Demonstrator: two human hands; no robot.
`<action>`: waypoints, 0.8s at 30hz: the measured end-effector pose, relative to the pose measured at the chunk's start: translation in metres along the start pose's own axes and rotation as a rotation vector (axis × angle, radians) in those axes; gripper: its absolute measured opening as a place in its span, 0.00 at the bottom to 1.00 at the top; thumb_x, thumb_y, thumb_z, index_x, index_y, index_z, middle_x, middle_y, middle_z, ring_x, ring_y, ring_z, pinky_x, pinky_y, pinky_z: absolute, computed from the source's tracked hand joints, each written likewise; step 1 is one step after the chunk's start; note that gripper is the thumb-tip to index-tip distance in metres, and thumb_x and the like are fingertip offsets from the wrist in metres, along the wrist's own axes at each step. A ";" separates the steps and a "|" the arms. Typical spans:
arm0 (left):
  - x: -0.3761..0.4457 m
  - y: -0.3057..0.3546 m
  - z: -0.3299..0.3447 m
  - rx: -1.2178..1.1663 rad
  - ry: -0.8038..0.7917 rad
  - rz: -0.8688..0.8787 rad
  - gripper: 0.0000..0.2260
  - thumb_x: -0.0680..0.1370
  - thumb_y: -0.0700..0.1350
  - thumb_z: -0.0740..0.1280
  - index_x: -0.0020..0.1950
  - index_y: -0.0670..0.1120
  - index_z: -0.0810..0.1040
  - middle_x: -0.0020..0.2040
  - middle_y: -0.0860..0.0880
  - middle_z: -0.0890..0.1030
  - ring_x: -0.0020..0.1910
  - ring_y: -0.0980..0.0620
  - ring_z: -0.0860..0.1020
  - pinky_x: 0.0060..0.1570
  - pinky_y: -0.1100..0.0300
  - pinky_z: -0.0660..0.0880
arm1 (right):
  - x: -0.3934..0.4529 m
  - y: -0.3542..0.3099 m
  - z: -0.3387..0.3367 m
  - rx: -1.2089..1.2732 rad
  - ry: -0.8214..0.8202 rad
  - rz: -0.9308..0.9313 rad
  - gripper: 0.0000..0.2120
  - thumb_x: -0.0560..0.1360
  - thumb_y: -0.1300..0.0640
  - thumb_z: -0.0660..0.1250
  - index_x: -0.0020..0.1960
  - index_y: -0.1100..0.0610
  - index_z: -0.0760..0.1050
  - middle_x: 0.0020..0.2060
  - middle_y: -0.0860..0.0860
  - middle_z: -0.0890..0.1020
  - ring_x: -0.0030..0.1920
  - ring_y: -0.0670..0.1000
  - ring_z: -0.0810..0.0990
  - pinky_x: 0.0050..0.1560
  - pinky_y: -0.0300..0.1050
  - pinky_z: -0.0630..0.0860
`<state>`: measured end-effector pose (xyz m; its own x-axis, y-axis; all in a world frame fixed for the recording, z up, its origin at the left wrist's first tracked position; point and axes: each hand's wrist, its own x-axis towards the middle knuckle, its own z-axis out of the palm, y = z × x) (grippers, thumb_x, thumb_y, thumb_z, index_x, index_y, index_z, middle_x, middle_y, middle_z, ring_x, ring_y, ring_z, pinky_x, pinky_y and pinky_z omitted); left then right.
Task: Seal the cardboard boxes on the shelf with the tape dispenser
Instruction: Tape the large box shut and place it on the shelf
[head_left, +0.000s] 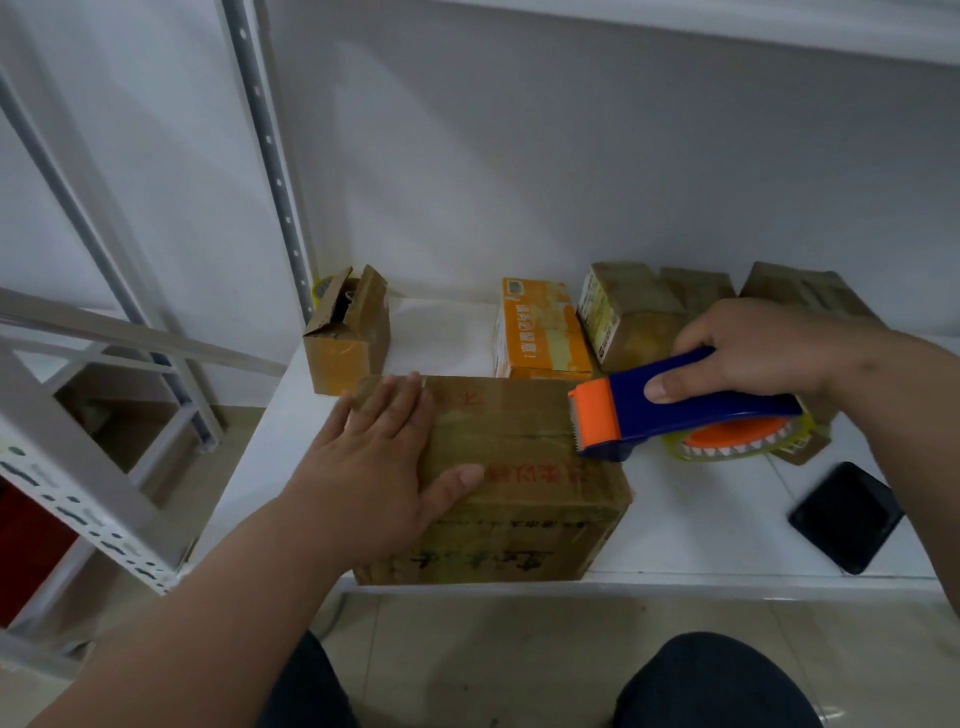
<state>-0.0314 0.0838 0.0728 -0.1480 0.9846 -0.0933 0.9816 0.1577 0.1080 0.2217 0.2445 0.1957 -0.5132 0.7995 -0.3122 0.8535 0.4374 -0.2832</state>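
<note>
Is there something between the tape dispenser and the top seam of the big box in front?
Nothing visible. The blue and orange tape dispenser already sits at the right end of the large brown cardboard box; the left hand presses further left.

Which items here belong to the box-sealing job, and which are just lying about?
In the job: large cardboard box, tape dispenser, open small box, taped boxes at the back, orange box.
Lying about: black phone.

Bare forearms, dark trousers (717, 680)
</note>
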 end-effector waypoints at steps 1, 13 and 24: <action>0.002 0.002 0.001 -0.004 -0.028 0.004 0.48 0.64 0.77 0.28 0.78 0.51 0.34 0.78 0.53 0.33 0.75 0.55 0.32 0.75 0.50 0.35 | 0.001 0.000 0.000 -0.009 -0.003 -0.009 0.19 0.68 0.39 0.71 0.41 0.55 0.81 0.35 0.52 0.84 0.37 0.52 0.83 0.34 0.42 0.73; 0.005 -0.001 -0.001 0.004 -0.113 0.017 0.51 0.61 0.79 0.30 0.78 0.51 0.33 0.77 0.54 0.33 0.75 0.57 0.32 0.75 0.53 0.36 | 0.001 0.032 -0.012 0.149 -0.045 -0.082 0.24 0.59 0.33 0.67 0.40 0.53 0.82 0.32 0.49 0.84 0.32 0.48 0.83 0.36 0.42 0.74; 0.005 0.000 -0.003 -0.019 -0.121 0.018 0.51 0.60 0.80 0.31 0.77 0.53 0.33 0.74 0.57 0.31 0.72 0.60 0.31 0.74 0.55 0.35 | -0.005 0.069 -0.019 0.108 -0.055 -0.041 0.50 0.37 0.17 0.63 0.40 0.57 0.83 0.35 0.54 0.85 0.35 0.54 0.84 0.35 0.42 0.75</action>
<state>-0.0328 0.0891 0.0753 -0.1134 0.9712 -0.2096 0.9813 0.1425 0.1294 0.2854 0.2784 0.1954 -0.5539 0.7569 -0.3468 0.8188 0.4196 -0.3919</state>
